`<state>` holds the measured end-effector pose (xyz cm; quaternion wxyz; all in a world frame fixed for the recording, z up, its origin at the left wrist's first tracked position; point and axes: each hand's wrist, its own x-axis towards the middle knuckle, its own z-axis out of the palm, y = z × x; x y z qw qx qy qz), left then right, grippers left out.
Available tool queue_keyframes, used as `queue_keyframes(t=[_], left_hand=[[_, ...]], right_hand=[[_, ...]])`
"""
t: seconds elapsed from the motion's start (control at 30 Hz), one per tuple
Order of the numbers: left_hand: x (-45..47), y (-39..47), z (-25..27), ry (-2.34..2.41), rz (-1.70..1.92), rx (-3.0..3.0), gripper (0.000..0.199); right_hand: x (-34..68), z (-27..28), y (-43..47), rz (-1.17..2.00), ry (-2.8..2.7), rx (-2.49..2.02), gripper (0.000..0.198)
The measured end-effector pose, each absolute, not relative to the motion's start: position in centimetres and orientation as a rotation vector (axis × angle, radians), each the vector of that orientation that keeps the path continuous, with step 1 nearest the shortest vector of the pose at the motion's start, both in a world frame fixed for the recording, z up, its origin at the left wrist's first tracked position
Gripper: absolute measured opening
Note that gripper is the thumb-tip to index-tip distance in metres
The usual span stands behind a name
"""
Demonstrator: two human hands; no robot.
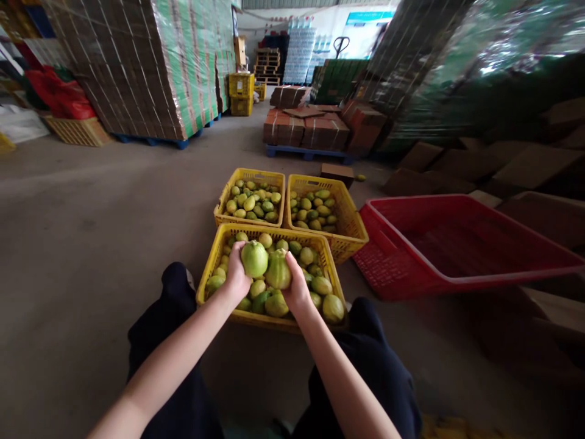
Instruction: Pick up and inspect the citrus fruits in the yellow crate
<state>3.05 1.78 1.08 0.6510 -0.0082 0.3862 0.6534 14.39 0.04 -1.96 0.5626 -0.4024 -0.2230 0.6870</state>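
1. nearest, on both sides of the front crate [334,265]: legs in dark trousers [377,366], with bare forearms [183,347] stretched over its near rim.
2. over the middle of the front crate: a round green fruit [255,259], gripped by the left hand [238,268] with fingers closed against its left side, partly hidden from view.
3. also over the front crate's middle, just to the right: a ribbed fruit [278,270], gripped by the right hand [298,286] with the thumb along its right side; cannot tell the exact set of the remaining fingers, hidden behind.
4. inside the front crate: many loose fruits [333,309], green to yellowish, of mixed sizes.
5. to the right of the front crate: a red crate [393,274], tilted, with loose cardboard [457,167] beyond.
6. just behind the front crate: a back-left crate [249,222] and a back-right crate [354,225], both yellow and bearing similar fruit.
7. farther behind the front crate, toward the right: a small carton [337,172], then a blue pallet [311,152] loaded with bundled cardboard [283,128].
8. far behind the front crate, toward the left: a tall wrapped stack [192,67] and stacked yellow crates [241,91]; farthest back, wooden pallets [267,64].
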Motion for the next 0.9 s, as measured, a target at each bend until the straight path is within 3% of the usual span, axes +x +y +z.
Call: queue_keyframes(t=[0.2,0.53,0.9], left_hand=[[2.8,1.5,1.8,0.879,1.481,0.015,0.022],[1.3,0.4,3.7,0.693,1.412,1.0,0.045],[1.2,0.3,3.4,0.744,1.399,1.096,0.044]], right_hand=[[14.8,-0.5,-0.6,1.615,-0.612,-0.807,0.049],[15.5,0.8,-1.7,1.527,-0.857,-0.7,0.044],[16.4,0.1,-1.6,1.369,-1.068,-0.797,0.043]])
